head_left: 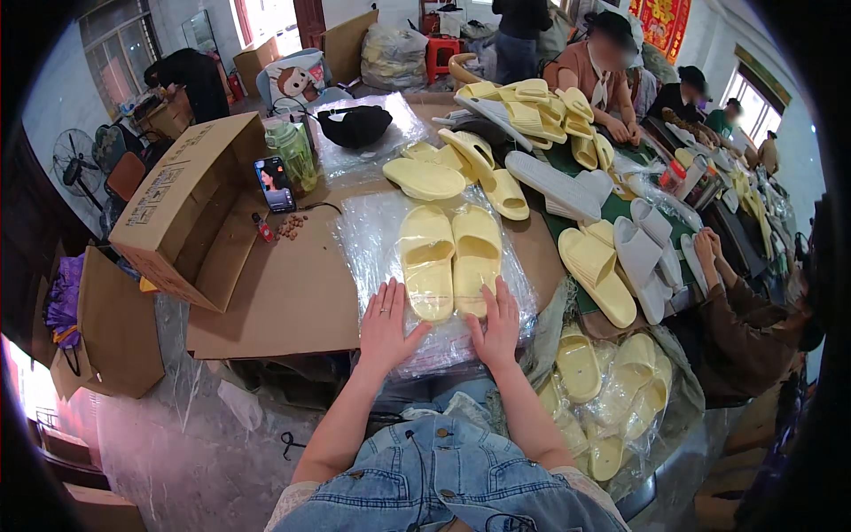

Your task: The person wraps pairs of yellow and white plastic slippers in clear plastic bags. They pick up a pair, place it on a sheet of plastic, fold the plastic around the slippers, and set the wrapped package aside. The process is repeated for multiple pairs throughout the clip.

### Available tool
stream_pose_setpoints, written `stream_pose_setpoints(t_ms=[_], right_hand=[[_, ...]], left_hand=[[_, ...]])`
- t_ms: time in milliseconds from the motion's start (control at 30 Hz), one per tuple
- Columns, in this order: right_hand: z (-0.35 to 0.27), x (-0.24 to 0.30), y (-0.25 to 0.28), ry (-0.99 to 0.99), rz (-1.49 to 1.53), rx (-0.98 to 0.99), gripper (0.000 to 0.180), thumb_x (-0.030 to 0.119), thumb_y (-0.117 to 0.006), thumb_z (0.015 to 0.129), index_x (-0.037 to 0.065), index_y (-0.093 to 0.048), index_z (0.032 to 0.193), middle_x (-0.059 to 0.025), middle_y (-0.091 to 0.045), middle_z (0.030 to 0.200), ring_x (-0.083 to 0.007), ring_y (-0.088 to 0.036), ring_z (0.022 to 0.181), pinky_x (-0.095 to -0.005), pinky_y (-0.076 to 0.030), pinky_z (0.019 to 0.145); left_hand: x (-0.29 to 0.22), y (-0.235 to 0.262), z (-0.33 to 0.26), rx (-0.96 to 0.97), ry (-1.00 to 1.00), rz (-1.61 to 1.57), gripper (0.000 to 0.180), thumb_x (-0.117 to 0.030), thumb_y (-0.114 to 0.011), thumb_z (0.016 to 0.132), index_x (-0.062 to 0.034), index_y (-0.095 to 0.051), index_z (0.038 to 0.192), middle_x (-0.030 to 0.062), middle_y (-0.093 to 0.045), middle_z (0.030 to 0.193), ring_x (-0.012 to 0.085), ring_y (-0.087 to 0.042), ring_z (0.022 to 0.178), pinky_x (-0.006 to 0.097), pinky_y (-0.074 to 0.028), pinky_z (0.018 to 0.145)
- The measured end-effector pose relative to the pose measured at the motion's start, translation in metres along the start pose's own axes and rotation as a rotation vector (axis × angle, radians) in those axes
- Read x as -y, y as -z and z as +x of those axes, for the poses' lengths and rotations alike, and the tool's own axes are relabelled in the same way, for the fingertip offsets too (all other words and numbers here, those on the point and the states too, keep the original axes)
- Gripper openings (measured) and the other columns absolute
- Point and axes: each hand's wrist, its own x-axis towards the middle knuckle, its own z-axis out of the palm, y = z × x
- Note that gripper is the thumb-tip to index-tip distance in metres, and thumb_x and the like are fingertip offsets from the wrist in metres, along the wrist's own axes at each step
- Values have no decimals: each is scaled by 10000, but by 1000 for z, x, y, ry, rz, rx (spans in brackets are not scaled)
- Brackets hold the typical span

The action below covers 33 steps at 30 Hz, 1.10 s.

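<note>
Head camera looks down on both hands spread flat on a stack of clear plastic bags (390, 239) at the near edge of the surface (284, 301). Left hand (386, 326) lies palm down, fingers splayed, nothing in its grip; right hand (498, 324) matches it, open and flat, fingertips touching the heel of the right-hand slipper. The pair of pale yellow slippers (450, 260) sits side by side, toes pointing away, square on the bags, probably lined up so the plastic stays smooth beneath them. They lie just beyond the fingers, between the two hands. Loose yellow slippers (532, 111) pile up farther back, and bagged slippers (612, 399) rest low on the right.
</note>
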Motion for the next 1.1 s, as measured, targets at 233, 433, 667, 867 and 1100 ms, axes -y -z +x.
stream_pose_setpoints(t_ms=[233, 433, 667, 867, 1100], right_hand=[[0, -1, 1, 6, 0, -3, 653, 377, -640, 927, 42, -467, 1460, -215, -335, 1600, -417, -337, 1458, -535, -279, 1177], [0, 1, 1, 8, -14, -13, 658, 380, -642, 925, 44, -463, 1461, -225, -348, 1591, -422, -351, 1448, -541, -283, 1171], [0, 1, 1, 9, -6, -12, 648, 377, -642, 929, 43, -470, 1457, -234, -352, 1587, -428, -355, 1445, -546, -286, 1167], [0, 3, 3, -6, -2, -2, 650, 382, -640, 931, 46, -469, 1460, -236, -352, 1587, -427, -348, 1450, -549, -275, 1176], [-1, 1, 1, -7, -1, -2, 652, 380, -643, 929, 49, -466, 1462, -226, -346, 1592, -423, -340, 1457, -550, -272, 1179]], left_hand=[[-1, 2, 1, -7, 1, -13, 952, -648, -582, 904, 43, -356, 1520, 240, -355, 1590, 384, -319, 1488, 484, -231, 1227], [-2, 2, 1, -6, 0, 2, 945, -642, -588, 902, 42, -365, 1514, 239, -363, 1585, 386, -319, 1488, 488, -236, 1224], [-1, 1, 1, -31, -12, -11, 943, -633, -595, 900, 40, -358, 1517, 240, -372, 1580, 394, -332, 1480, 491, -244, 1220], [-1, 2, 1, -19, -9, -19, 955, -635, -598, 895, 40, -348, 1523, 243, -369, 1581, 391, -327, 1483, 486, -238, 1225], [-2, 3, 1, -9, 2, -7, 954, -636, -597, 895, 40, -352, 1522, 240, -367, 1583, 389, -322, 1486, 484, -239, 1225]])
